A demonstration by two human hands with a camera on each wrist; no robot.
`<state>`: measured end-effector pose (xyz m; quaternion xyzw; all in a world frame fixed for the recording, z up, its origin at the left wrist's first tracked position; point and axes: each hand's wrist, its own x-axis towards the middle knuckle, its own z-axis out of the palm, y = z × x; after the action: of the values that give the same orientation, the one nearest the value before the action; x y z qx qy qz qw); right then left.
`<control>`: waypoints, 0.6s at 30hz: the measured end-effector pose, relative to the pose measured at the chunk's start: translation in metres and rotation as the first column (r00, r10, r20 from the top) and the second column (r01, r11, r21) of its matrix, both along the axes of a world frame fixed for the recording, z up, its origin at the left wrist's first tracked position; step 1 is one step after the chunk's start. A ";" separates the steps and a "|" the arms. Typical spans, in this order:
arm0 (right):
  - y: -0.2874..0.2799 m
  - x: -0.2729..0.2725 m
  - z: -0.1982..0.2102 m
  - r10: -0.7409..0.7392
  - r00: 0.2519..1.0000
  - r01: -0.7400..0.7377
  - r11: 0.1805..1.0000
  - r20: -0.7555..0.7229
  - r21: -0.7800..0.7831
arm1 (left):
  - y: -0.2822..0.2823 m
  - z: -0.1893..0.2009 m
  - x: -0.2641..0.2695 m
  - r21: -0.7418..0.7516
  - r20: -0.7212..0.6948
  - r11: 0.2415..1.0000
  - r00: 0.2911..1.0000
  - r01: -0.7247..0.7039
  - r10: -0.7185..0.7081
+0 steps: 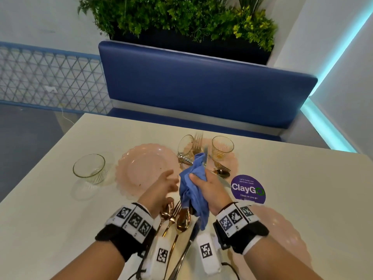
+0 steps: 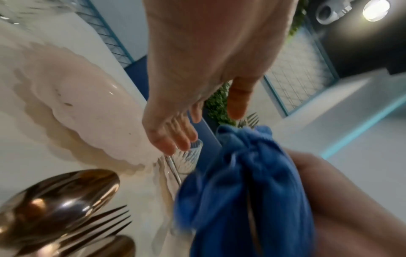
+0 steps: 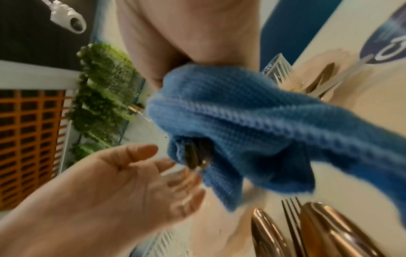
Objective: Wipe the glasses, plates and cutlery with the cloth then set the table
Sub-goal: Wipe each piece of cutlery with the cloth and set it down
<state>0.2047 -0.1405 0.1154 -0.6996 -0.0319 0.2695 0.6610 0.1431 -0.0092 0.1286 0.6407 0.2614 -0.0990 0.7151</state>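
Observation:
My right hand (image 1: 200, 179) grips a bunched blue cloth (image 1: 192, 190) wrapped round a knife, whose blade (image 1: 205, 155) sticks up out of the top. In the right wrist view a dark handle end (image 3: 195, 159) shows inside the cloth (image 3: 241, 121). My left hand (image 1: 171, 181) hovers open just left of the cloth, over a pink scalloped plate (image 1: 145, 168) with small crumbs. Gold spoons, a fork and a knife (image 1: 175, 217) lie on the table below my wrists. One glass (image 1: 89, 168) stands at the left.
A second pink plate (image 1: 234, 163) farther back carries two glasses (image 1: 222, 147), forks and a spoon. A third pink plate (image 1: 282, 229) lies at the front right. A purple round sticker (image 1: 247, 191) sits on the white table (image 1: 302, 178). A blue bench (image 1: 201, 83) runs behind.

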 end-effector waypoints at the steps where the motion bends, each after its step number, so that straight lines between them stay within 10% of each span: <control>1: 0.002 -0.003 0.000 0.052 0.998 -0.050 0.998 0.038 -0.047 | 0.004 0.005 0.003 0.000 0.041 1.000 0.999 -0.020 0.020; 9: 0.010 -0.036 0.000 0.277 0.959 -0.267 0.955 0.068 -0.126 | -0.006 0.006 0.008 -0.405 -0.073 0.879 0.967 -0.251 0.242; 18: -0.039 -0.027 -0.003 0.476 0.867 -0.498 0.806 -0.150 -0.321 | 0.027 -0.009 -0.003 -0.179 -0.042 0.888 0.905 -0.424 0.424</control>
<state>0.1778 -0.1791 0.1127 -0.7653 -0.1411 0.4526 0.4354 0.1401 0.0176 0.1198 0.4991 0.3851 0.0353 0.7755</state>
